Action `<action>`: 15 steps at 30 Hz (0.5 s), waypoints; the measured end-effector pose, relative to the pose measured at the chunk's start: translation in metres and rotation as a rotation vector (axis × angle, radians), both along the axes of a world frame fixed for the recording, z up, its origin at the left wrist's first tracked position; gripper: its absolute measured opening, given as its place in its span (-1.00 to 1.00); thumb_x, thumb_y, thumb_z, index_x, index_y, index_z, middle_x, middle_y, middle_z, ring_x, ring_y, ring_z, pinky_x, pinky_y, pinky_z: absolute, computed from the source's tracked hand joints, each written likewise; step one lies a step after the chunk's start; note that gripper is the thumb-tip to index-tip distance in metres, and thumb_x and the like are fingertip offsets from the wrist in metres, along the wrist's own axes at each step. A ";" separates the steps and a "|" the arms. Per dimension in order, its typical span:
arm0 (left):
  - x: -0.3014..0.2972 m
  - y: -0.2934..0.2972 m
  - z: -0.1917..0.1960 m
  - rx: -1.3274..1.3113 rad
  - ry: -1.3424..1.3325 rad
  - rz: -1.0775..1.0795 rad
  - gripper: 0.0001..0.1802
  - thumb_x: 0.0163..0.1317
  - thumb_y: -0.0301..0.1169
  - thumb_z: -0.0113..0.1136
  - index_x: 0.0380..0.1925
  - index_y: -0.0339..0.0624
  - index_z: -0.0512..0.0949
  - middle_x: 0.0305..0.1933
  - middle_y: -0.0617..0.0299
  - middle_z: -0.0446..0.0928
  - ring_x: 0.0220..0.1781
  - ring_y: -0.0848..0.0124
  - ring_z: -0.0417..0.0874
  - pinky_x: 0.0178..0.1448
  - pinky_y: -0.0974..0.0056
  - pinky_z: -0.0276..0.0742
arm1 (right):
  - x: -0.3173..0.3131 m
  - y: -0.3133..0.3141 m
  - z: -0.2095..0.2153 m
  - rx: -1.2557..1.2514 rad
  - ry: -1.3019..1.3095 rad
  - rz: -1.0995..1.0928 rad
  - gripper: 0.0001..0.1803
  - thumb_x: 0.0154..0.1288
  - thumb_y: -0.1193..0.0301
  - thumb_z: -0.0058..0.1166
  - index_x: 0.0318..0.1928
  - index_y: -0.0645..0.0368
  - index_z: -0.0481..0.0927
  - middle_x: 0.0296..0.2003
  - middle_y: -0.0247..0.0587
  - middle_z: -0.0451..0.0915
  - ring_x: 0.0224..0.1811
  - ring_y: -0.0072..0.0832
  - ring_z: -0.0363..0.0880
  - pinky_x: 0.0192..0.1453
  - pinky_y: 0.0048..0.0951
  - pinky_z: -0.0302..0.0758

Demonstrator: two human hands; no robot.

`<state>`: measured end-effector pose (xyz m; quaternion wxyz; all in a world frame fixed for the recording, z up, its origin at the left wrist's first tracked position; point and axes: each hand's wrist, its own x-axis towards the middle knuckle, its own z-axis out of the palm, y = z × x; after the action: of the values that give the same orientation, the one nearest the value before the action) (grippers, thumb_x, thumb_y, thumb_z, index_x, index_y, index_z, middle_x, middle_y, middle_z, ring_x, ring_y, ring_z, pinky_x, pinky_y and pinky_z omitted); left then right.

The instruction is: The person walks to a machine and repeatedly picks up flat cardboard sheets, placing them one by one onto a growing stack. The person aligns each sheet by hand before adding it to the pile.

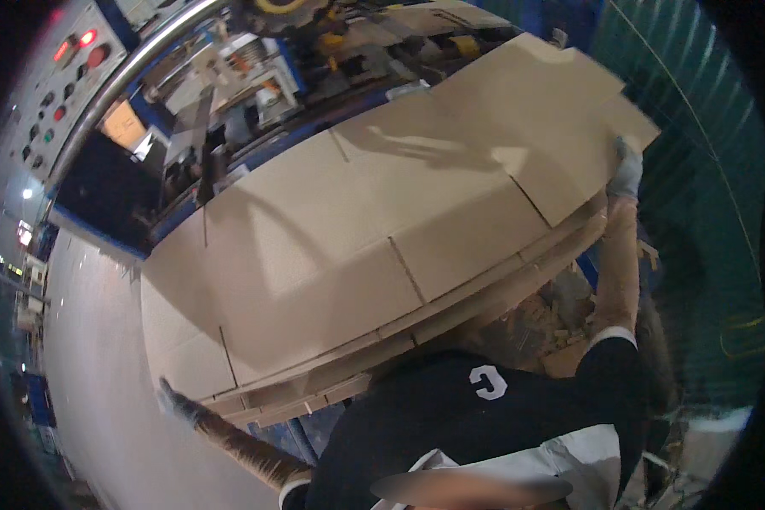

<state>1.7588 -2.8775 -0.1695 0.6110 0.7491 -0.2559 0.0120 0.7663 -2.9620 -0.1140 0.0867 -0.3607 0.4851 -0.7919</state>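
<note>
A long brown cardboard sheet (314,246) with slots cut in its edges lies across the middle, its far side against a machine. My left hand (181,405), in a grey glove, holds the sheet at its near left corner; part of the hand is hard to make out. At the far right end my right hand (626,170), gloved in the same way, grips the sheet's edge, its lower fingers hidden. Beneath the top sheet, more cardboard sheets (476,310) show along the near side. Shadows fall over the top face.
The machine's blue frame (102,208) and metal rail (132,72) stand at the far left, beside a control panel (59,93) with buttons and red lights. Green corrugated sheeting (697,110) rises on the right. Cardboard scraps (561,327) lie below, near my right arm.
</note>
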 end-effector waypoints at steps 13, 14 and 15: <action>-0.122 0.033 0.044 -0.565 0.735 -0.246 -0.49 0.17 -0.34 0.26 0.05 -0.43 0.41 0.12 -0.03 0.44 0.04 0.21 0.53 0.14 0.16 0.48 | 0.088 0.081 0.264 0.289 0.781 -0.306 -0.39 0.27 0.20 0.12 0.24 0.26 0.37 0.10 -0.18 0.51 0.12 -0.40 0.47 0.24 -0.38 0.36; -0.129 0.031 0.047 -0.555 0.654 -0.301 -0.50 0.17 -0.38 0.24 0.07 -0.42 0.41 0.11 -0.02 0.45 0.04 0.22 0.53 0.15 0.17 0.48 | 0.118 0.085 0.245 0.285 0.832 -0.234 -0.42 0.28 0.22 0.11 0.24 0.24 0.38 0.09 -0.18 0.52 0.11 -0.41 0.48 0.23 -0.37 0.37; -0.134 0.028 0.054 -0.572 0.651 -0.335 -0.50 0.18 -0.42 0.22 0.10 -0.42 0.40 0.10 0.00 0.46 0.03 0.24 0.54 0.15 0.19 0.48 | 0.150 0.089 0.225 0.306 0.761 -0.080 -0.44 0.30 0.23 0.10 0.23 0.22 0.40 0.08 -0.18 0.54 0.10 -0.42 0.49 0.22 -0.37 0.38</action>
<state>1.6248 -2.8498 -0.1159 0.8352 0.4634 -0.1544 -0.2525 0.9159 -2.8729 0.1113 -0.0772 -0.5915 0.6083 -0.5235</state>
